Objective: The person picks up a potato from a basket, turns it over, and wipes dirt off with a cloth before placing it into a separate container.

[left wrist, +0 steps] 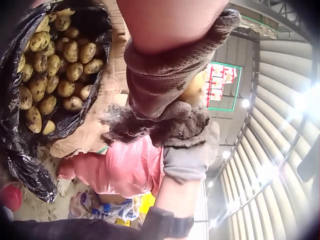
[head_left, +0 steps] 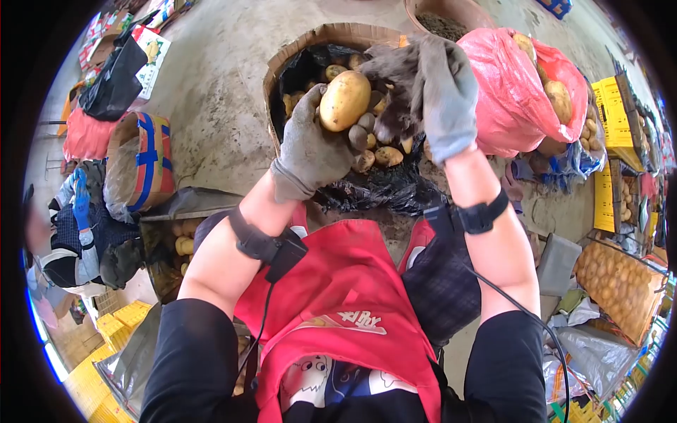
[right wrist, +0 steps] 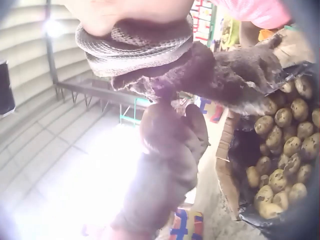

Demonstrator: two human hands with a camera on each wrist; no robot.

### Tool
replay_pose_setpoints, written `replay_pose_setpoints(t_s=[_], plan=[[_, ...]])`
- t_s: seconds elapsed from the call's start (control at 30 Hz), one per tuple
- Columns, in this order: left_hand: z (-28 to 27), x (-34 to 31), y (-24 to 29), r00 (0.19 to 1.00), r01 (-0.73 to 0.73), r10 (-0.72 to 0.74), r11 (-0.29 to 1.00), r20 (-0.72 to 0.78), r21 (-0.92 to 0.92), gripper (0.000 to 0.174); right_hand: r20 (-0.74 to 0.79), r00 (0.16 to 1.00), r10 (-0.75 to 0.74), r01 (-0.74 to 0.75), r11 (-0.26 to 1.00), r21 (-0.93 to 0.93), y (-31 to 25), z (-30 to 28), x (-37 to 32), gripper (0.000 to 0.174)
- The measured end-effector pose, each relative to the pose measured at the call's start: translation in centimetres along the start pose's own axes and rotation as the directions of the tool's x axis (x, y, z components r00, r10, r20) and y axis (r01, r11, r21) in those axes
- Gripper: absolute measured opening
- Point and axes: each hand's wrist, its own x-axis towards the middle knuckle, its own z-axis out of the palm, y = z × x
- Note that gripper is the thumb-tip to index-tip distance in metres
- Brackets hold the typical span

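Note:
In the head view, my gloved left hand holds a large yellow potato up over a cardboard box. A dirty grey-brown cloth hangs from my gloved right hand, which grips it just right of the potato. Below both hands, the box has a black plastic liner and many soil-marked potatoes inside. From the right wrist, the cloth spreads toward the box, with the left hand below it.
A pink bag of potatoes stands right of the box, near a brown tub. Yellow crates and a mesh sack of potatoes are at far right. On the left are a taped carton and another person.

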Motion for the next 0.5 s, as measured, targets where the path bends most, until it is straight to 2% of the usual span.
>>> replay_pose_setpoints(t_s=[0.07,0.1,0.13,0.17,0.2,0.23,0.27,0.3,0.33,0.4,0.43,0.47,0.5], plan=[[-0.7,0.1,0.3,0.996,-0.051,0.05,0.999,0.074,0.004,0.062,0.218,0.935,-0.28,0.291,0.957,-0.02,0.7,1.2,-1.3,0.023],[2.4,-0.1,-0.8,0.985,-0.133,0.138,0.99,-0.103,0.056,0.063,0.365,0.821,-0.438,0.551,0.776,-0.308,1.2,1.3,-1.3,0.022],[2.4,0.2,-1.3,0.98,-0.15,0.163,0.982,-0.116,0.115,0.062,0.416,0.769,-0.485,0.639,0.61,-0.469,0.8,2.1,-2.3,0.026],[1.8,0.5,-1.6,0.98,-0.146,0.161,0.981,-0.115,0.126,0.069,0.465,0.71,-0.528,0.692,0.405,-0.597,0.4,2.9,-3.3,0.032],[0.7,0.8,-1.9,0.98,-0.144,0.161,0.98,-0.116,0.137,0.077,0.458,0.715,-0.528,0.687,0.409,-0.6,0.9,2.4,-3.3,0.032],[-0.8,0.8,-1.5,0.98,-0.141,0.158,0.98,-0.119,0.141,0.077,0.406,0.799,-0.444,0.601,0.541,-0.589,1.8,1.6,-2.9,0.027],[-2.6,0.6,-0.7,0.999,0.0,-0.003,0.998,0.041,0.069,0.075,0.36,0.867,-0.344,0.497,0.656,-0.568,2.7,0.9,-2.2,0.023],[-3.4,0.4,-0.3,0.966,0.149,-0.149,0.989,0.211,0.018,0.073,0.16,0.986,-0.046,0.08,0.974,-0.213,2.9,1.4,-1.1,0.028],[-0.7,-0.6,-0.7,0.975,0.138,-0.14,0.99,0.171,0.021,0.079,0.096,0.995,0.009,0.027,0.93,-0.367,2.4,0.0,-0.2,0.03],[1.5,-1.5,-0.4,0.995,0.088,-0.09,0.994,0.037,0.069,0.082,-0.089,0.993,0.075,-0.081,0.995,-0.058,1.8,-0.5,0.6,0.03],[1.6,-1.4,-0.2,0.995,0.086,-0.089,0.994,0.035,0.069,0.082,-0.022,1.0,-0.003,0.003,0.999,0.032,1.3,-0.3,0.5,0.03],[1.6,-1.3,0.0,0.999,0.037,-0.034,0.995,-0.039,0.095,0.082,-0.015,1.0,0.0,0.001,0.999,0.032,0.9,0.2,-0.1,0.03],[1.7,-1.1,0.1,0.994,-0.011,0.024,0.992,-0.108,0.125,0.081,0.009,0.998,-0.068,0.067,0.992,0.103,-0.4,1.6,-1.1,0.029]])
